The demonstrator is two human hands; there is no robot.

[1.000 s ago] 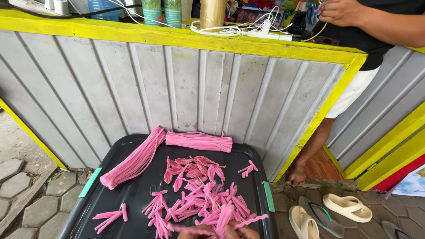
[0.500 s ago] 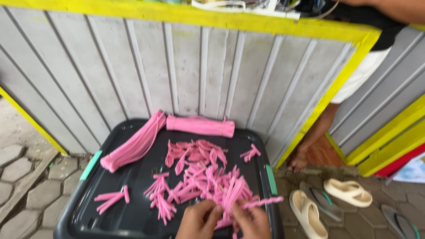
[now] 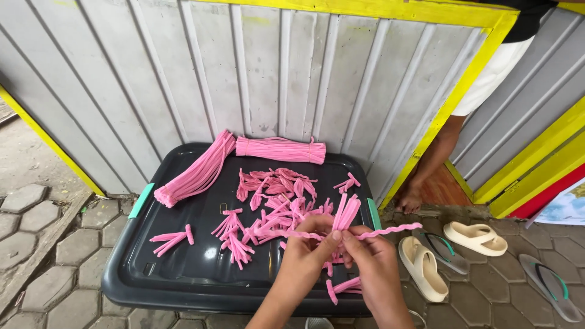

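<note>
Where the two hands meet low in the head view, I see the left hand [image 3: 304, 256] and right hand [image 3: 368, 262] pinched shut on a small bunch of pink strips [image 3: 346, 213], with one twisted pink strip [image 3: 390, 230] running out toward three o'clock. They hover over the near edge of a dark bin lid [image 3: 183, 268]. Loose tied bundles [image 3: 274, 207] lie at eleven o'clock of the hands; two long pink bundles [image 3: 280, 149] sit at twelve o'clock against the wall. Sandals [image 3: 475, 237] lie at three o'clock.

Both hands, left hand [image 3: 304, 259] and right hand [image 3: 372, 268], have risen into view above the black lid's [image 3: 183, 274] near edge. A pink strip [image 3: 390, 230] now stretches sideways between their fingertips.
</note>
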